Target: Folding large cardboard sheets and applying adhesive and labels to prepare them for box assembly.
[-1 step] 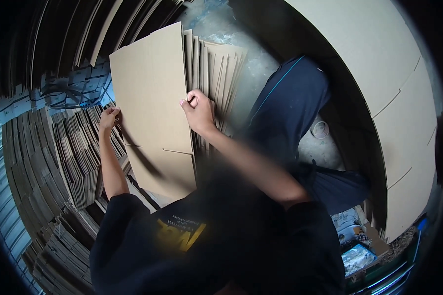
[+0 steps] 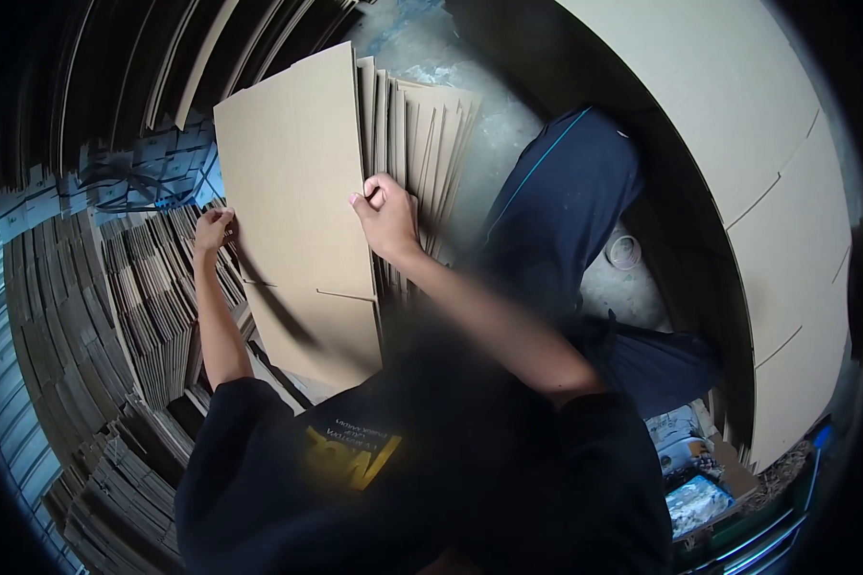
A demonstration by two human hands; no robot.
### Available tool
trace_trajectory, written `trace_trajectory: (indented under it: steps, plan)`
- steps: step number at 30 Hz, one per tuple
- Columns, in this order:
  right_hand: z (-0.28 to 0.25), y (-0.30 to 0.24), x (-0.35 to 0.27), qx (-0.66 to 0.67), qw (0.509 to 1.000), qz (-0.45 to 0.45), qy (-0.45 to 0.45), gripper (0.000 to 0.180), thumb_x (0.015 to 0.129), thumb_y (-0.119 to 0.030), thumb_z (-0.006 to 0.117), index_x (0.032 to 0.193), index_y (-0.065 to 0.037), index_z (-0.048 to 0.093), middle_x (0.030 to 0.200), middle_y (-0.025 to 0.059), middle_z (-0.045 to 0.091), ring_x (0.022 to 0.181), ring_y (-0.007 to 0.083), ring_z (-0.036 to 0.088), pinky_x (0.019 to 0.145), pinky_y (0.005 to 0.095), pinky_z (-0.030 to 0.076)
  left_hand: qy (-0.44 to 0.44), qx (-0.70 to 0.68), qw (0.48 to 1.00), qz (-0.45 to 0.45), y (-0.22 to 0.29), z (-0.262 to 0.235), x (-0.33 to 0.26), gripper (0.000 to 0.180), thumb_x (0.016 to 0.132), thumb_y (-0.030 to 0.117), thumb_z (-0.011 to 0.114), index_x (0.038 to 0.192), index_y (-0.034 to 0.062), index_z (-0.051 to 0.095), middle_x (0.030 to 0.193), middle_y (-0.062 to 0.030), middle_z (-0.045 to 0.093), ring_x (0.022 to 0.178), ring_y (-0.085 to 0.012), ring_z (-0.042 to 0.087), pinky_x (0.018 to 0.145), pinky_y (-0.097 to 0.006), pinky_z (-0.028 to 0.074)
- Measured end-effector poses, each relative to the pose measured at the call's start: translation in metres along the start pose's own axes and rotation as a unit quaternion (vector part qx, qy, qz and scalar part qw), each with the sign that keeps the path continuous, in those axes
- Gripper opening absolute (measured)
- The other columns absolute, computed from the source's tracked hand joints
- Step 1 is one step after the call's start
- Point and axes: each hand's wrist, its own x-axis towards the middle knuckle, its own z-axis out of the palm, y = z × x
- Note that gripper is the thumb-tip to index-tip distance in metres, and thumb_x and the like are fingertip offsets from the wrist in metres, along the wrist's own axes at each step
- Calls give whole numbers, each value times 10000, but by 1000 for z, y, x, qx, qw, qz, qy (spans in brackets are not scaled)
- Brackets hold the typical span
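A flat brown cardboard sheet (image 2: 297, 192) with cut slots stands upright in front of me. My left hand (image 2: 211, 230) grips its left edge and my right hand (image 2: 385, 213) curls around its right edge, about halfway up. Directly behind the sheet, a stack of several similar cardboard sheets (image 2: 431, 134) stands on edge and fans out to the right. My knee in dark blue trousers (image 2: 566, 201) is just to the right of that stack.
Piles of flattened cardboard (image 2: 96, 307) fill the left side and curve over the top. Large pale cardboard sheets (image 2: 738, 144) lean along the right. A roll of tape (image 2: 624, 251) lies on the grey floor by my leg. Printed packets (image 2: 690, 479) sit at the lower right.
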Motion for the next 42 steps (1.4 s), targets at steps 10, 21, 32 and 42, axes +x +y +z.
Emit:
trace_trajectory:
  steps: [10, 21, 32, 42]
  plan:
    - [0, 0, 1, -13, 1000, -18, 12, 216, 871, -62, 775, 861, -32, 561, 556, 20, 529, 519, 102, 461, 548, 311, 426, 169, 285, 931, 151, 10, 39, -10, 347, 947, 295, 693, 1229, 121, 590, 958, -176, 740, 947, -360, 714, 844, -466, 535]
    - [1, -3, -4, -2, 1000, -14, 10, 216, 864, -84, 782, 858, -25, 575, 566, 36, 564, 528, 122, 516, 557, 327, 453, 125, 182, 970, 102, 10, 31, -23, 587, 890, 423, 780, 1286, 11, 645, 948, -109, 740, 879, -181, 688, 791, -324, 526]
    - [2, -9, -1, -8, 1000, 1, -1, 214, 839, -126, 788, 836, -34, 595, 637, 106, 640, 596, 266, 640, 610, 408, 506, 78, -19, 990, 114, -4, 23, -4, 466, 866, 271, 854, 1193, -23, 701, 951, -2, 678, 843, -107, 586, 794, -256, 464]
    - [5, -3, -3, -10, 999, -23, 24, 205, 831, -87, 797, 833, -26, 601, 606, 67, 605, 549, 157, 578, 565, 340, 488, 33, -77, 993, 79, -4, 26, 2, 424, 899, 213, 822, 1218, -8, 652, 918, 28, 647, 786, -73, 586, 718, -231, 472]
